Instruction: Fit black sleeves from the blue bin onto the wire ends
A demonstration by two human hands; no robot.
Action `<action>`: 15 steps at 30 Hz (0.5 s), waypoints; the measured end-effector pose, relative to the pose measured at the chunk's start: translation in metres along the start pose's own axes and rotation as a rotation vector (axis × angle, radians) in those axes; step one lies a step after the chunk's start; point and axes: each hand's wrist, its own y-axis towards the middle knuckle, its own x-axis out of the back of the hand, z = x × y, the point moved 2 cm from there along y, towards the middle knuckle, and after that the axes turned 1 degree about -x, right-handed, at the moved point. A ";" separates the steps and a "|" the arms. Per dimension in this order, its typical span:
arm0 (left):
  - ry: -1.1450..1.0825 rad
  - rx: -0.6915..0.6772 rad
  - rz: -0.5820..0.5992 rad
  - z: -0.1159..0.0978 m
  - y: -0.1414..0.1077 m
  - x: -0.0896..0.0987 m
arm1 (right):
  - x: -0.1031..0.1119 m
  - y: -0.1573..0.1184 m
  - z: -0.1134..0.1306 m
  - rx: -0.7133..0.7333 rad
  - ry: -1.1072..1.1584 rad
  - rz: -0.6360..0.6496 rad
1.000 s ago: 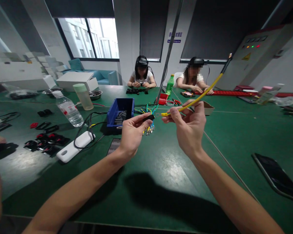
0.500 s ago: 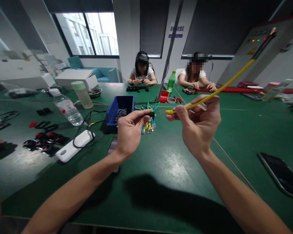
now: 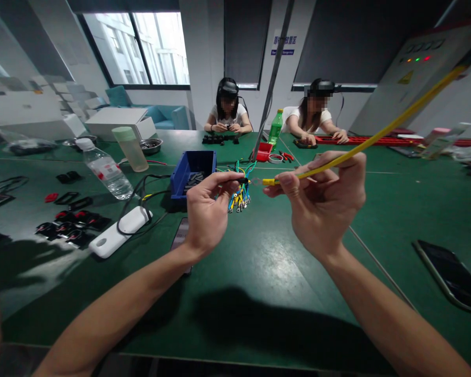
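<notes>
Pinched in the fingers of my left hand (image 3: 209, 209) is a small black sleeve (image 3: 243, 180), its end pointing right. My right hand (image 3: 325, 204) grips a yellow cable (image 3: 361, 144) close to its tip, where a metal ring terminal (image 3: 257, 181) sticks out to the left. Terminal and sleeve are nearly end to end; whether they touch I cannot tell. The rest of the cable rises to the upper right. Behind my hands lies a bundle of yellow, green and blue wires (image 3: 240, 201) with metal ends. Left of it stands a blue bin (image 3: 175, 186) holding small grey pieces.
A white power strip (image 3: 120, 233), a water bottle (image 3: 108, 170) and black-and-red parts (image 3: 68, 230) lie to the left. One phone (image 3: 180, 235) is partly under my left wrist, another phone (image 3: 451, 277) at far right. Two people (image 3: 228, 110) sit across the table.
The ring terminal has come closer to the black sleeve. My right hand has shifted slightly right, and the cable's far part has swung up and outward. My left hand still pinches the sleeve.
</notes>
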 end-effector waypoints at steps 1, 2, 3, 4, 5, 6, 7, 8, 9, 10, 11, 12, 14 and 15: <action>0.006 -0.007 -0.005 0.000 0.000 0.000 | 0.000 0.000 0.001 0.006 0.004 0.000; 0.010 -0.013 -0.010 0.000 0.000 0.000 | 0.000 0.000 0.001 0.014 0.009 0.000; 0.011 -0.021 -0.015 0.000 0.000 0.000 | 0.000 -0.001 0.001 0.025 0.017 0.000; 0.012 -0.026 -0.018 0.000 0.000 0.000 | -0.001 -0.001 0.002 0.036 0.025 0.000; 0.012 -0.030 -0.019 0.000 0.000 0.000 | -0.001 -0.001 0.002 0.046 0.034 -0.002; 0.011 -0.033 -0.018 0.000 -0.001 0.000 | -0.001 -0.002 0.001 0.050 0.040 -0.002; 0.011 -0.034 -0.015 0.000 -0.001 0.000 | -0.001 -0.002 0.001 0.051 0.045 -0.001; 0.009 -0.032 -0.010 0.000 -0.002 0.000 | -0.001 -0.002 0.001 0.050 0.048 0.000; 0.006 -0.029 -0.005 0.000 -0.002 0.000 | -0.001 -0.002 0.001 0.047 0.049 0.001; 0.003 -0.026 -0.002 0.000 -0.002 -0.001 | -0.001 -0.002 0.001 0.044 0.047 0.002; 0.000 -0.021 0.001 0.000 -0.003 -0.001 | -0.001 -0.002 0.001 0.042 0.045 0.002; -0.001 -0.016 0.002 -0.001 -0.003 -0.001 | -0.001 -0.002 0.000 0.040 0.042 0.000; -0.004 -0.011 0.001 -0.001 -0.003 -0.001 | -0.001 -0.002 0.000 0.041 0.037 -0.005; -0.006 -0.010 0.001 -0.002 -0.003 -0.001 | -0.001 -0.002 0.000 0.043 0.033 -0.008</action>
